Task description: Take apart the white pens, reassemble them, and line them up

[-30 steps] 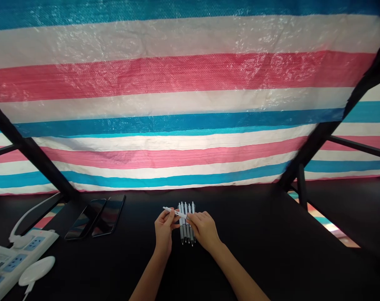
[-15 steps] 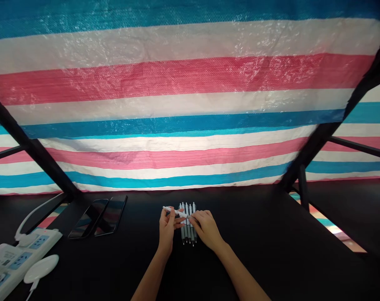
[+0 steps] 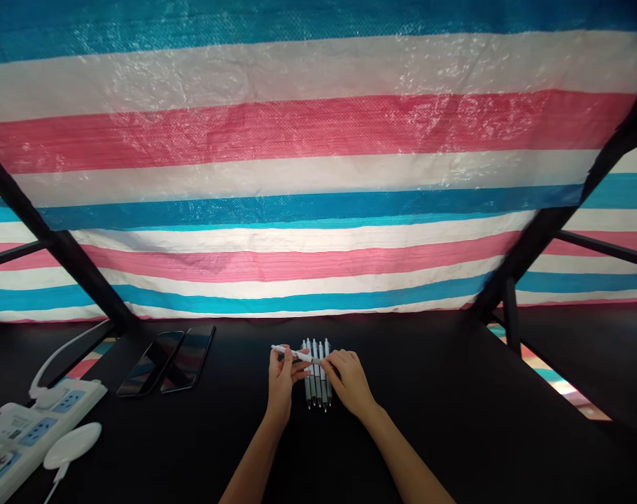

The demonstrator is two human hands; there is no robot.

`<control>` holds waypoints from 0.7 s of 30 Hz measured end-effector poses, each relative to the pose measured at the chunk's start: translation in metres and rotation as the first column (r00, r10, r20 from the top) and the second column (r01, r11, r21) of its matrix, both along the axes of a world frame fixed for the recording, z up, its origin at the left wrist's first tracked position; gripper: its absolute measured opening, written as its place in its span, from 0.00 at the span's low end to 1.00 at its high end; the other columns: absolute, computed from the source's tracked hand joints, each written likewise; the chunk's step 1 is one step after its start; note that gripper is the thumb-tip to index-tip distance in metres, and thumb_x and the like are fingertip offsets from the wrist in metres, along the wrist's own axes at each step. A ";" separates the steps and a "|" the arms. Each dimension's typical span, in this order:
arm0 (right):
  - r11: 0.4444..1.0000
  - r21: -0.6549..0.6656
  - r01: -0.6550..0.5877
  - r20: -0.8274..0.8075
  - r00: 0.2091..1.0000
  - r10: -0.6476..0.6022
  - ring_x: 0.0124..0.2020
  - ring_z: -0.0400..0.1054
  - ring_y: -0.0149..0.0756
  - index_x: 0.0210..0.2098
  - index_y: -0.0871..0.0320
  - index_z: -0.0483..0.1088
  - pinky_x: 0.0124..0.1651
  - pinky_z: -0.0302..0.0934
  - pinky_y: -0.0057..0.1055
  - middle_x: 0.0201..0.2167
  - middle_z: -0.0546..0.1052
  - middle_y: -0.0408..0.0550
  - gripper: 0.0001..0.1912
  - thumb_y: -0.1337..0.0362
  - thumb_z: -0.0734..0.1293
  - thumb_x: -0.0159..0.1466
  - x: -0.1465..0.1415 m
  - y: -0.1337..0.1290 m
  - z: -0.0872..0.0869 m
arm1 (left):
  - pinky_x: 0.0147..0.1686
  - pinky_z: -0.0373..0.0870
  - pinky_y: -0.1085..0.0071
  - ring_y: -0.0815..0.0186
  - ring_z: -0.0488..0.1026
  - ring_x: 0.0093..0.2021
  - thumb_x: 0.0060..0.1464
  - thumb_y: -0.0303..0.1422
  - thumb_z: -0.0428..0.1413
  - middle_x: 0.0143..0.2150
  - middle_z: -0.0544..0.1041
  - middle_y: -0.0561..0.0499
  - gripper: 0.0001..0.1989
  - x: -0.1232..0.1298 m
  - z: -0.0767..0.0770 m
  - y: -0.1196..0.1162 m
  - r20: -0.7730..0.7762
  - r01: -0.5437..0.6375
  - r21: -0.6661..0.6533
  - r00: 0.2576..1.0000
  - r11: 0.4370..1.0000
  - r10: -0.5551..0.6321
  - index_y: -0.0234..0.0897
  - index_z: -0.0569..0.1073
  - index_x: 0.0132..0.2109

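A white and grey pen (image 3: 300, 355) is held nearly level, its left end slightly higher. My left hand (image 3: 281, 381) is closed on the white barrel, with thumb and fingers around it. At the pen's grey end, my right hand (image 3: 348, 381) pinches with thumb and fingertips, which partly cover the tip. Beneath the held pen, several similar pens (image 3: 319, 392) with white upper barrels and grey lower parts lie side by side on the black table (image 3: 234, 434), tips toward me. My fingers and the held pen hide parts of them.
Two dark phones (image 3: 153, 360) lie at the left. Nearer on that side are a white power strip (image 3: 82, 399) with plugs and a round white charging pad (image 3: 73, 446). Black frame bars (image 3: 500, 269) rise on both sides, before a striped sheet (image 3: 297, 266).
The grey end of the held pen shows more now, as my right hand has shifted slightly right. My left hand keeps its grip. The view has shifted a little.
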State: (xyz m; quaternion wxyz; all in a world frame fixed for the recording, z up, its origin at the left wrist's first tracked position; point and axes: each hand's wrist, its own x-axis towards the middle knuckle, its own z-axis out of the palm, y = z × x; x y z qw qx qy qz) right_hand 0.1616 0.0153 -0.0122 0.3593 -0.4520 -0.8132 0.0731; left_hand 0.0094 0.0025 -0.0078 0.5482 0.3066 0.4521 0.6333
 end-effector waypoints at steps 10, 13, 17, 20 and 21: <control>1.000 0.006 0.012 -0.046 0.999 -0.012 0.32 0.64 0.33 0.38 0.56 0.67 0.37 0.52 0.30 0.28 0.70 0.44 0.10 0.60 0.57 0.66 0.000 -0.001 0.002 | 0.29 0.75 0.72 0.61 0.78 0.33 0.48 0.46 0.57 0.38 0.79 0.43 0.21 -0.004 0.003 0.001 0.032 -0.012 0.000 0.999 1.000 0.012 0.39 0.60 0.41; 1.000 -0.005 0.007 0.019 1.000 -0.007 0.30 0.63 0.32 0.30 0.57 0.67 0.36 0.51 0.30 0.26 0.70 0.43 0.17 0.62 0.52 0.69 0.001 0.001 0.000 | 0.29 0.75 0.71 0.62 0.78 0.33 0.48 0.45 0.58 0.38 0.79 0.44 0.20 -0.004 0.001 0.002 0.026 -0.017 -0.002 1.000 1.000 0.017 0.39 0.60 0.41; 1.000 -0.008 0.006 0.032 0.999 -0.006 0.29 0.63 0.32 0.28 0.57 0.64 0.36 0.51 0.30 0.26 0.70 0.43 0.17 0.62 0.52 0.69 0.002 0.003 -0.002 | 0.32 0.74 0.70 0.62 0.78 0.34 0.42 0.39 0.63 0.37 0.79 0.44 0.26 -0.003 0.000 0.003 0.019 0.002 0.000 1.000 1.000 -0.002 0.38 0.60 0.45; 1.000 -0.001 0.012 0.006 1.000 -0.012 0.29 0.63 0.32 0.30 0.57 0.65 0.36 0.52 0.30 0.26 0.70 0.43 0.14 0.64 0.53 0.68 0.002 0.003 -0.002 | 0.34 0.74 0.70 0.60 0.78 0.37 0.39 0.36 0.65 0.37 0.79 0.44 0.30 -0.003 0.000 0.003 0.000 0.027 -0.004 1.000 1.000 -0.027 0.37 0.60 0.47; 1.000 0.001 0.008 -0.005 1.000 -0.008 0.30 0.64 0.33 0.31 0.56 0.65 0.36 0.52 0.30 0.27 0.70 0.43 0.12 0.64 0.54 0.68 0.003 0.003 -0.002 | 0.34 0.74 0.70 0.60 0.78 0.38 0.38 0.36 0.66 0.37 0.79 0.44 0.30 -0.003 0.000 0.003 -0.003 0.024 -0.007 1.000 1.000 -0.024 0.37 0.60 0.47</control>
